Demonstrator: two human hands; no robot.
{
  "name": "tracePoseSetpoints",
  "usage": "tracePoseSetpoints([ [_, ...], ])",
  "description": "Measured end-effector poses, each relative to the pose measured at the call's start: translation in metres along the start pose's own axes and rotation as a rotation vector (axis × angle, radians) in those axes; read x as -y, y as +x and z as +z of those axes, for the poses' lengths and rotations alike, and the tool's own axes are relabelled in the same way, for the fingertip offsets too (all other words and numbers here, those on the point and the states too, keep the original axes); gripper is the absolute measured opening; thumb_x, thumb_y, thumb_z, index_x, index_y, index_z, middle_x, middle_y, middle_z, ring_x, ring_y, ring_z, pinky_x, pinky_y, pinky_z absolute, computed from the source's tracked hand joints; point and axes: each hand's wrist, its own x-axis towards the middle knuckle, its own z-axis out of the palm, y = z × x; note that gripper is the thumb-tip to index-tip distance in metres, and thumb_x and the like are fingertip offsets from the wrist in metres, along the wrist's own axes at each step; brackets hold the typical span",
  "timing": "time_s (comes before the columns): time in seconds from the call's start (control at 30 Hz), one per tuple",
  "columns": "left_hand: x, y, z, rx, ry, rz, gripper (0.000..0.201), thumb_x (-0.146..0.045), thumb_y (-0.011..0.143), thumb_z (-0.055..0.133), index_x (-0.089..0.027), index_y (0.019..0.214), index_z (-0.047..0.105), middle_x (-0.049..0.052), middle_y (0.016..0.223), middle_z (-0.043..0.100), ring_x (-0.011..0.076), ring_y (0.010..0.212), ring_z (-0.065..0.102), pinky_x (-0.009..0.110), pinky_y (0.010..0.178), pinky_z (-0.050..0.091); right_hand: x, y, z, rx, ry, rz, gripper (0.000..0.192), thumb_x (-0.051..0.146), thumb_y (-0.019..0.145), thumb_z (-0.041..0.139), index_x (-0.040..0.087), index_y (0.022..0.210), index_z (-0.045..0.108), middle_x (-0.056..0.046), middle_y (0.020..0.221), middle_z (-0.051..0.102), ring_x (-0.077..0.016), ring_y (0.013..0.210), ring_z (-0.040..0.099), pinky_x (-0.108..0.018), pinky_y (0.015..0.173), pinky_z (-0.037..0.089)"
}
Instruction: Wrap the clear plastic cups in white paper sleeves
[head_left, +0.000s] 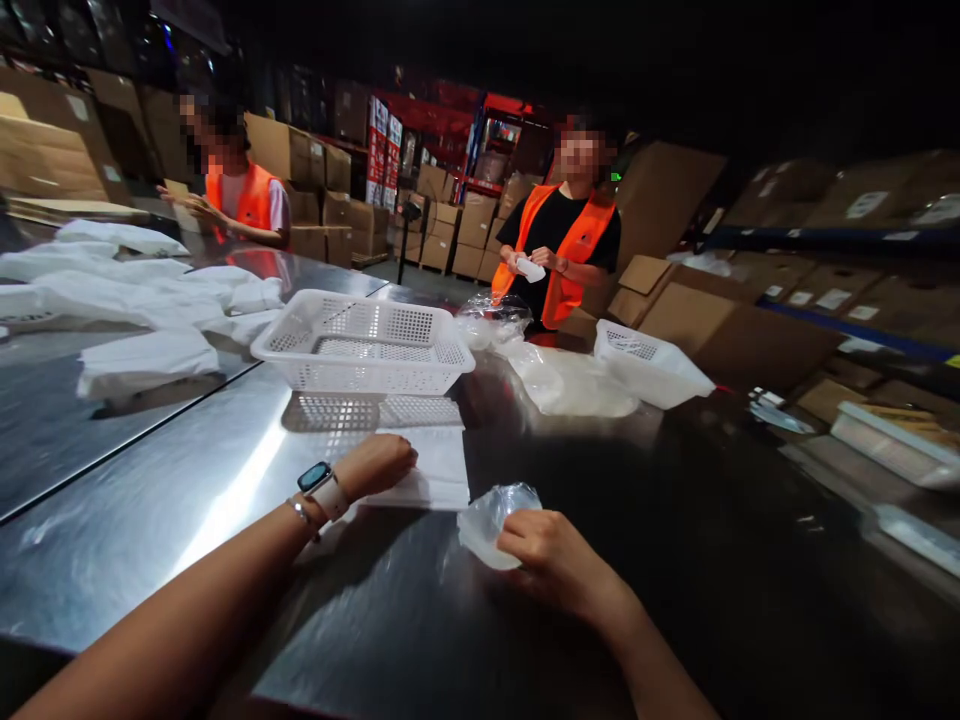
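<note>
My left hand (381, 466), with a smartwatch on its wrist, is closed over a flat white plastic packet (439, 460) lying on the metal table. Its fingers curl under, and what they grip, if anything, is hidden. To the right, my right hand (551, 550) is closed on a crumpled translucent plastic bag (484, 520), held just above the tabletop. Behind the packet stands a white perforated plastic basket (360, 375), whose visible inside shows mesh-like walls.
White packages (146, 360) lie in a pile at the left. A stack of clear bags (577, 385) and a second basket (652, 365) stand at the far right of the table (360, 620). Two people in orange vests work across it. Cardboard boxes (469, 235) fill the background.
</note>
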Motion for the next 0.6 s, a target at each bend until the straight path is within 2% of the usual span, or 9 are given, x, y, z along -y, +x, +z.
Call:
tracePoseSetpoints([
  [0.07,0.000,0.001,-0.002,-0.047,0.008,-0.012,0.022,-0.010,0.089,0.047,-0.014,0.089,0.069,0.010,0.076,0.070,0.0219,0.067,0.065,0.031,0.062,0.045,0.002,0.000,0.000,-0.073,-0.014,-0.045,0.013,0.015,0.080,0.062,0.019,0.068,0.057,0.000,0.068,0.060,-0.0138,0.059,0.053,-0.028,0.051,0.032],
  [0.17,-0.006,0.003,-0.004,-0.140,0.013,-0.004,0.026,-0.007,0.092,0.042,-0.014,0.099,0.066,0.012,0.089,0.069,0.0238,0.080,0.064,0.034,0.067,0.047,0.009,0.004,0.004,-0.241,0.077,-0.132,0.028,0.028,0.096,0.045,0.019,0.075,0.061,-0.004,0.069,0.064,-0.0152,0.064,0.059,-0.027,0.056,0.043],
  [0.27,-0.019,0.002,-0.003,-0.247,0.008,0.043,0.025,-0.010,0.094,0.043,-0.015,0.095,0.068,0.013,0.102,0.067,0.0248,0.094,0.061,0.035,0.073,0.050,0.017,0.011,0.013,-0.470,0.223,-0.264,0.033,0.030,0.102,0.036,0.017,0.091,0.065,-0.008,0.080,0.072,-0.0173,0.088,0.069,-0.029,0.077,0.053],
  [0.37,-0.033,-0.001,0.003,-0.379,-0.029,0.120,0.027,-0.010,0.094,0.044,-0.015,0.106,0.068,0.012,0.107,0.066,0.0228,0.092,0.061,0.033,0.072,0.054,0.020,0.018,0.026,-0.563,0.404,-0.357,0.032,0.032,0.103,0.037,0.016,0.099,0.064,-0.008,0.090,0.076,-0.0165,0.104,0.069,-0.033,0.094,0.051],
  [0.43,-0.040,-0.004,0.009,-0.422,-0.097,0.173,0.038,-0.004,0.091,0.043,-0.018,0.122,0.062,0.011,0.117,0.064,0.0216,0.098,0.062,0.032,0.076,0.056,0.016,0.020,0.035,-0.536,0.546,-0.324,0.037,0.042,0.103,0.038,0.017,0.101,0.065,-0.008,0.093,0.077,-0.0152,0.102,0.070,-0.031,0.099,0.050],
  [0.5,-0.044,-0.005,0.015,-0.432,-0.191,0.225,0.055,0.002,0.086,0.042,-0.022,0.134,0.053,0.009,0.126,0.060,0.0209,0.107,0.061,0.032,0.083,0.057,0.008,0.019,0.040,-0.535,0.636,-0.225,0.039,0.049,0.100,0.043,0.017,0.104,0.064,-0.008,0.095,0.077,-0.0154,0.098,0.071,-0.030,0.100,0.050],
  [0.6,-0.048,-0.004,0.023,-0.443,-0.293,0.264,0.077,0.010,0.076,0.037,-0.026,0.143,0.043,0.008,0.130,0.058,0.0196,0.119,0.057,0.034,0.096,0.055,-0.004,0.018,0.042,-0.591,0.558,-0.142,0.037,0.048,0.098,0.048,0.016,0.108,0.063,-0.010,0.099,0.076,-0.0173,0.098,0.071,-0.032,0.099,0.051],
])
